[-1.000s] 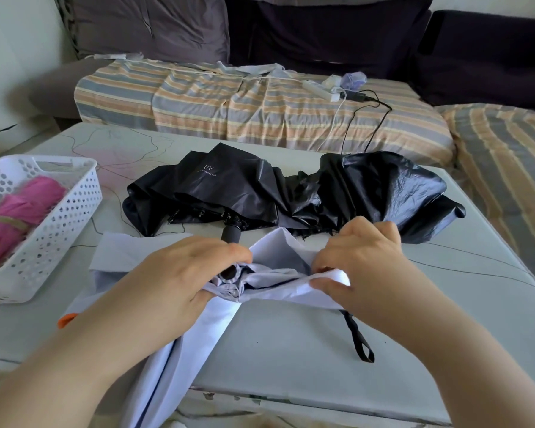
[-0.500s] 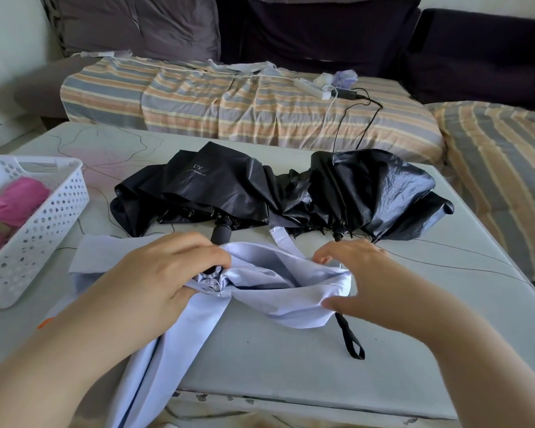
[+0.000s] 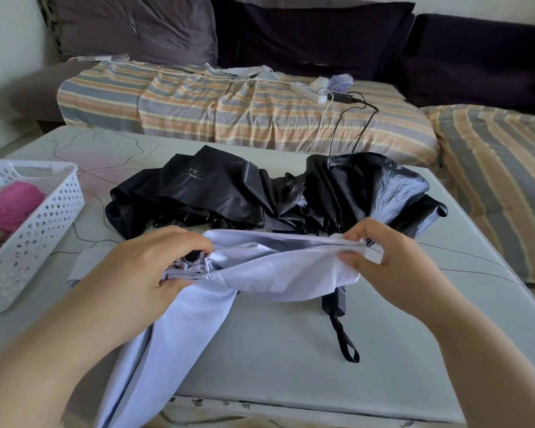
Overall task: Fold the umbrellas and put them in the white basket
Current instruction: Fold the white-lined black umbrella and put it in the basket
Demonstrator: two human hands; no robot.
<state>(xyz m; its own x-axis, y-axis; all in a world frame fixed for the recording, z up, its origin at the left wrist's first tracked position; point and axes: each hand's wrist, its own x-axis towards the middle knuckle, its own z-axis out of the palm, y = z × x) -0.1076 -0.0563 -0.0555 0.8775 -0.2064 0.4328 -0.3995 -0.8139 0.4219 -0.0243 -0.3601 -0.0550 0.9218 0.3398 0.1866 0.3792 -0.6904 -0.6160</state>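
1. Since half a second ago the right hand (image 3: 389, 267) has drawn the edge of the pale lilac umbrella (image 3: 278, 273) out to the right, stretching its canopy flatter, while the left hand (image 3: 149, 267) has kept its place on the bunched end
2. Left hand: fingers curled round the gathered fabric and rib tips of the lilac umbrella, gripping them
3. Right hand: thumb and fingers pinch the far right edge of the lilac canopy
4. Lilac umbrella: lies on the grey table (image 3: 291, 359), just in front of the black umbrella (image 3: 260, 196); one panel hangs over the table's near edge, and its black wrist strap (image 3: 346, 344) trails out below the canopy
5. Black umbrella: unfolded and crumpled, farther back on the table
6. White basket (image 3: 44, 230): at the table's left edge, left of the black umbrella, with a pink umbrella (image 3: 10, 208) inside
7. Behind the table: a striped couch cover (image 3: 229, 112) with a power strip (image 3: 309, 92)
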